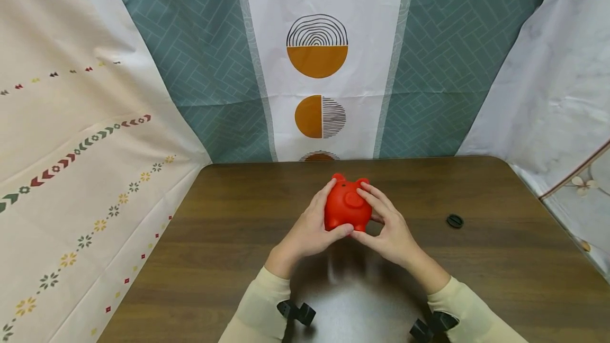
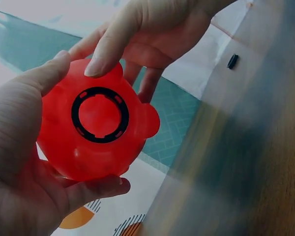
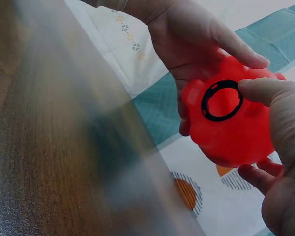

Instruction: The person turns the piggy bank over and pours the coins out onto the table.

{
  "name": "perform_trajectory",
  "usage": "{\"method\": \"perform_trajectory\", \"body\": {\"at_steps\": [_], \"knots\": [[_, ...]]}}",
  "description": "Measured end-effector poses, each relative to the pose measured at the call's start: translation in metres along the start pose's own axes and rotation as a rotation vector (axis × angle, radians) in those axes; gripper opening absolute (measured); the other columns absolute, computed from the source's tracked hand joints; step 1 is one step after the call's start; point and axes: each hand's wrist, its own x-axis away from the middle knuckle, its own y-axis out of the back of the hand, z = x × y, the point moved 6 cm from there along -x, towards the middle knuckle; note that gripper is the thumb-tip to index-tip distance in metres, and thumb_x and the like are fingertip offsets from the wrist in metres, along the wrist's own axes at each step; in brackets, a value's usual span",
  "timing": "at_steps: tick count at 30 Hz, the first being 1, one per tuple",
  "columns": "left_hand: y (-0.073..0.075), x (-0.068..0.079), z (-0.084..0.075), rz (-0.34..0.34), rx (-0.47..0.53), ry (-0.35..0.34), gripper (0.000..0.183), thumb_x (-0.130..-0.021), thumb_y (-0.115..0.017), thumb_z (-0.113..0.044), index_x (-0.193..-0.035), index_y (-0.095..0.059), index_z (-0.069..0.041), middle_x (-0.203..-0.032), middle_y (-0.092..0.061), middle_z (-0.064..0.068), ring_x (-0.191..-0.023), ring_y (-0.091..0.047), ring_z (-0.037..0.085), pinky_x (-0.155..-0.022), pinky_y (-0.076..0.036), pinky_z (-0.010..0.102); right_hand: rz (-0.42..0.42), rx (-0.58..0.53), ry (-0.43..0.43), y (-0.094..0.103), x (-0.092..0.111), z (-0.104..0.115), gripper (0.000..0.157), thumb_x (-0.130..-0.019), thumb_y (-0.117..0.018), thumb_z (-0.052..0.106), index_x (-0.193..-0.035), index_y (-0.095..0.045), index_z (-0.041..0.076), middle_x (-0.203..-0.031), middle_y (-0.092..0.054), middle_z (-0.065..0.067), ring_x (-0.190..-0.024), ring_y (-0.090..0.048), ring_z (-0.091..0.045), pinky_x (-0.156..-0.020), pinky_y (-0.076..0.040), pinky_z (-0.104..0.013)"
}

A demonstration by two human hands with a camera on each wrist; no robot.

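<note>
Both hands hold a red piggy bank (image 1: pixel 347 208) above the table, its snout towards the head camera. The left hand (image 1: pixel 312 229) grips one side, with its thumb near the bottom edge. On the other side, the right hand (image 1: pixel 391 226) has its fingers around the body and its thumb close to the left one. In the left wrist view the underside shows a round opening with a black ring (image 2: pixel 100 139); no cap sits in it. A small black cap (image 1: pixel 455 220) lies on the table to the right of the hands.
The brown wooden table (image 1: pixel 229 258) reaches back to a green and white patterned cloth (image 1: pixel 324 83). Pale cloths hang at the left (image 1: pixel 86 173) and right (image 1: pixel 548 94) sides. Black wrist mounts (image 1: pixel 296 312) sit on both sleeves.
</note>
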Motion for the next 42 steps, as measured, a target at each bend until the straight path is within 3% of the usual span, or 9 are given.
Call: {"method": "perform_trajectory", "body": {"at_steps": [5, 10, 16, 21, 26, 31, 36, 39, 42], "knots": [[0.001, 0.0, 0.0, -0.017, 0.005, -0.009, 0.091, -0.084, -0.067, -0.049, -0.152, -0.008, -0.036, -0.149, -0.03, -0.003, -0.125, -0.044, 0.02, -0.093, -0.049, 0.036, 0.004, -0.019, 0.053, -0.001, -0.001, 0.004, 0.076, -0.069, -0.082, -0.007, -0.137, -0.047, -0.005, -0.146, -0.037, -0.022, -0.127, -0.047, -0.026, -0.09, -0.049, -0.023], [0.002, -0.002, 0.002, -0.061, 0.012, 0.002, 0.083, -0.085, -0.067, -0.048, -0.15, -0.017, -0.033, -0.145, -0.035, -0.003, -0.122, -0.045, 0.018, -0.092, -0.05, 0.036, 0.028, -0.009, 0.033, -0.002, -0.001, 0.005, 0.084, -0.07, -0.082, -0.005, -0.142, -0.039, -0.004, -0.149, -0.034, -0.021, -0.127, -0.046, -0.031, -0.089, -0.051, -0.033], [0.004, -0.002, 0.001, -0.114, 0.069, -0.008, 0.079, -0.084, -0.069, -0.045, -0.147, -0.023, -0.034, -0.141, -0.04, -0.005, -0.12, -0.046, 0.016, -0.089, -0.051, 0.036, 0.021, -0.076, -0.016, 0.001, -0.001, 0.004, 0.085, -0.073, -0.079, -0.004, -0.145, -0.035, -0.003, -0.152, -0.026, -0.021, -0.128, -0.041, -0.035, -0.086, -0.052, -0.047], [0.006, -0.002, -0.003, -0.135, 0.104, -0.064, 0.078, -0.084, -0.069, -0.041, -0.147, -0.023, -0.035, -0.14, -0.04, -0.005, -0.12, -0.046, 0.016, -0.089, -0.051, 0.035, -0.027, -0.156, -0.068, 0.007, -0.002, 0.002, 0.084, -0.076, -0.074, -0.008, -0.147, -0.03, -0.003, -0.153, -0.024, -0.018, -0.128, -0.042, -0.039, -0.088, -0.052, -0.039], [0.004, 0.0, -0.008, -0.125, 0.121, -0.116, 0.08, -0.084, -0.07, -0.038, -0.147, -0.022, -0.035, -0.142, -0.038, -0.004, -0.12, -0.046, 0.015, -0.09, -0.051, 0.034, -0.014, -0.241, -0.132, 0.005, 0.0, -0.013, 0.097, -0.079, -0.072, -0.008, -0.154, -0.014, 0.01, -0.153, -0.029, -0.015, -0.131, -0.04, -0.038, -0.09, -0.051, -0.028], [0.001, 0.001, -0.01, -0.114, 0.129, -0.136, 0.088, -0.083, -0.072, -0.036, -0.15, -0.014, -0.035, -0.146, -0.034, -0.005, -0.123, -0.045, 0.016, -0.093, -0.049, 0.034, -0.029, -0.242, -0.193, 0.001, 0.006, -0.035, 0.099, -0.082, -0.073, 0.002, -0.155, -0.011, 0.028, -0.152, -0.033, -0.009, -0.134, -0.038, -0.031, -0.089, -0.051, -0.03], [-0.002, 0.001, -0.008, -0.094, 0.184, -0.097, 0.097, -0.082, -0.071, -0.038, -0.152, -0.004, -0.035, -0.151, -0.029, -0.007, -0.127, -0.043, 0.016, -0.094, -0.049, 0.033, -0.053, -0.151, -0.219, 0.006, 0.004, -0.015, 0.092, -0.08, -0.075, 0.003, -0.153, -0.021, 0.012, -0.148, -0.039, -0.015, -0.131, -0.042, -0.034, -0.086, -0.054, -0.037], [-0.002, 0.0, -0.008, -0.084, 0.199, -0.078, 0.093, -0.083, -0.07, -0.036, -0.153, -0.009, -0.031, -0.149, -0.032, -0.007, -0.125, -0.044, 0.015, -0.093, -0.049, 0.032, -0.052, -0.102, -0.202, 0.009, 0.002, -0.003, 0.089, -0.078, -0.077, 0.002, -0.15, -0.026, 0.003, -0.144, -0.043, -0.017, -0.127, -0.045, -0.034, -0.083, -0.055, -0.037], [0.002, 0.001, -0.015, -0.067, 0.226, -0.069, 0.089, -0.084, -0.07, -0.03, -0.153, -0.016, -0.022, -0.145, -0.037, -0.002, -0.122, -0.047, 0.019, -0.09, -0.051, 0.033, -0.054, -0.08, -0.184, 0.011, 0.003, 0.0, 0.087, -0.076, -0.079, 0.001, -0.149, -0.03, 0.001, -0.141, -0.047, -0.016, -0.124, -0.046, -0.031, -0.081, -0.055, -0.038]]}}
